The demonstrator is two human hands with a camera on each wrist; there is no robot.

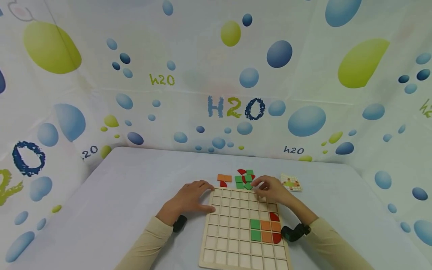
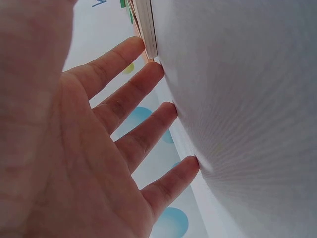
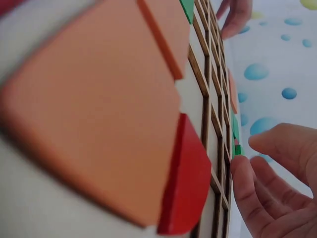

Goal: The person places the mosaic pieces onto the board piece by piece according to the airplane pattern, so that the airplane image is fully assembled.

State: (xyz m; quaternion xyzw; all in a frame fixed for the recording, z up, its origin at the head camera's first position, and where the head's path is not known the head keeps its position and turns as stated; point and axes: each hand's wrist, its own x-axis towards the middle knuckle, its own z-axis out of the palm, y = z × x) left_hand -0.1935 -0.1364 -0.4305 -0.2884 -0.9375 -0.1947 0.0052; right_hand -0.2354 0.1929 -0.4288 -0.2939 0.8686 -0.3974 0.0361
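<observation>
A wooden grid board (image 1: 221,243) lies on the white table. My left hand (image 1: 194,197) rests at its far left corner, fingers spread, thumb on the left edge. In the left wrist view, the fingertips (image 2: 153,69) touch the board's edge and the table. Past the far edge, my right hand (image 1: 271,188) reaches to a loose green tile (image 1: 248,186), its thumb and forefinger slightly apart around the tile's near side. Set in the board's right part are green tiles (image 1: 255,224), orange tiles (image 1: 266,225) and rounded red pieces (image 1: 276,238).
Beyond the board lie more green tiles (image 1: 239,179), two orange tiles (image 1: 224,178) and red pieces (image 1: 241,171). A small patterned card (image 1: 291,182) sits to the right of them. A white sheet with blue and green drops (image 1: 249,77) hangs behind the table.
</observation>
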